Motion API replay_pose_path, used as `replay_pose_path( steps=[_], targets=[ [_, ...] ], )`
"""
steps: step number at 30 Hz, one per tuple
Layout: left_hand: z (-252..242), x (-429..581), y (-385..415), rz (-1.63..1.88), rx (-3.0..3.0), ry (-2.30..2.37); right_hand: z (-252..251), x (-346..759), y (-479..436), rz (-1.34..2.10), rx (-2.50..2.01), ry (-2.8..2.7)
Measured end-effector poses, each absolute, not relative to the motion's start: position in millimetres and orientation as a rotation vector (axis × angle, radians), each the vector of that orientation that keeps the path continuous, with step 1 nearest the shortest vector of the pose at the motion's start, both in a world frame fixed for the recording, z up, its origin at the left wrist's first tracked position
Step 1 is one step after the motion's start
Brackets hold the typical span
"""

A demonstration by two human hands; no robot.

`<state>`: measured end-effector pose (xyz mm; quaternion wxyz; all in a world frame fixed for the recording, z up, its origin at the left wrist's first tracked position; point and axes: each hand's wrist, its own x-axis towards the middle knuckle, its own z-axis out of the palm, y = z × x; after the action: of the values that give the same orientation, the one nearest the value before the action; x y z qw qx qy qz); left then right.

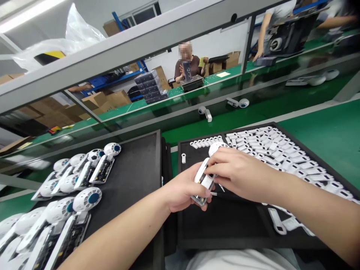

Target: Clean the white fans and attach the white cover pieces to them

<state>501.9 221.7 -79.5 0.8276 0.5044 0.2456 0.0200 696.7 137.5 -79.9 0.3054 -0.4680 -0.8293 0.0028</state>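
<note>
Black tray (135, 180), 9 o'clock: rows of white ball-shaped gadgets (87, 198). Left hand (182, 193), 6 o'clock: closed firmly round a white gadget casing (203, 179). Right hand (236, 174), 5 o'clock: narrow pinch, fingers steadying that casing from above. Seated person (187, 63), 12 o'clock, behind glass. Second black tray (225, 225), 2 o'clock: white clips (261, 144). Green table (323, 127), 3 o'clock.

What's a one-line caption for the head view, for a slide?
Left hand grips a white electronic housing, right hand resting on it, above a black tray of white plastic parts.
</note>
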Motion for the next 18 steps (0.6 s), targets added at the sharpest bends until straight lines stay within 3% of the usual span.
replay_pose_path(
  steps=[5,8,12,18],
  targets=[
    [-79.2,498.3,232.7,0.324,0.976,0.598,-131.3,687.4,119.7,-0.130,-1.463,-1.893],
    [-76.5,495.9,243.8,0.547,0.944,0.639,-189.8,676.7,102.3,-0.024,-1.678,-2.045],
    [-74.2,494.4,254.5,0.697,0.949,0.638,-242.5,667.8,95.0,-0.180,-1.805,-2.232],
    [-78.2,494.4,257.7,0.818,0.983,0.644,-223.0,682.2,104.9,-0.189,-1.762,-2.087]
  ],
)
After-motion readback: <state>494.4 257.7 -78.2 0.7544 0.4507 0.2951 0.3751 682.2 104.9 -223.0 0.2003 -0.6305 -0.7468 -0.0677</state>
